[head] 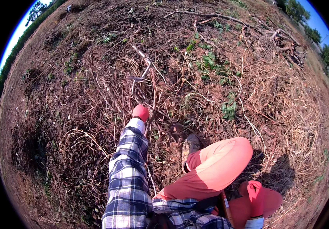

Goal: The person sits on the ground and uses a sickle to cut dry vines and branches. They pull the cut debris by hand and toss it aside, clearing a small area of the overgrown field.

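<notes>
My left hand [141, 112], in a red glove, reaches forward and is closed around the base of a dry, forked branch [145, 71] among tangled stems. The branch rises crookedly away from me, its pale broken end farthest off. Beside my folded leg, low on the right, is my right hand [255, 196], also gloved in red. Its fingers are curled in, and nothing shows in them. A wooden tool handle [226, 209] with a label lies against my lap; its far end is hidden by my leg and clothes.
Dry vines and thin stems [290, 114] cover the ground, thickest at right. A long branch [216, 15] runs across the far side to a pile of cut sticks [292, 50]. Green leafy plants [210, 64] grow ahead. My boot [191, 146] stands near the branch's base.
</notes>
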Tool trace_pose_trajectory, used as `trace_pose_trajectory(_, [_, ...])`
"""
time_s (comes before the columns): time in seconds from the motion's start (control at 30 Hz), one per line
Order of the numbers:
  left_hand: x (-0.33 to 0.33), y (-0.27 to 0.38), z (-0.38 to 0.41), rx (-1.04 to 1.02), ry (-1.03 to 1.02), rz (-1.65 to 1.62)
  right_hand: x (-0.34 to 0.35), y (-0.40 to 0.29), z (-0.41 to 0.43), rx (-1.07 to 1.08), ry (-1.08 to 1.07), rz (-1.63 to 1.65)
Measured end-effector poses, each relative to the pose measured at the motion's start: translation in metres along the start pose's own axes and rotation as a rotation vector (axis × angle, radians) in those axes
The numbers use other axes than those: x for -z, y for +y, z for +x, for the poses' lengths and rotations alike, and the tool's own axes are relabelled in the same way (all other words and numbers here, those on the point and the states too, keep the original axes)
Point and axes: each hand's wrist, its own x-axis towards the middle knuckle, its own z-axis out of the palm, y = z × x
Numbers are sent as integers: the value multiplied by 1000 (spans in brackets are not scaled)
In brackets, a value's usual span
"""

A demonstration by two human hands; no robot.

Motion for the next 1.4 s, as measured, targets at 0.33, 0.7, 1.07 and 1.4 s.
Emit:
trace_pose_trajectory(0.33, [187, 41, -60, 70, 649, -1045, -18, -19, -19, 94, -202, -443])
trace_pose_trajectory(0.7, [16, 38, -59, 310, -34, -1396, -21, -27, -17, -18, -245, -501])
trace_pose_trajectory(1.07, [63, 65, -49, 73, 348, -1020, -26, -28, -14, -38, -292, -569])
trace_pose_trajectory(1.4, [-8, 33, -55, 490, -159, -1502, -27, -28, -9, -31, -257, -571])
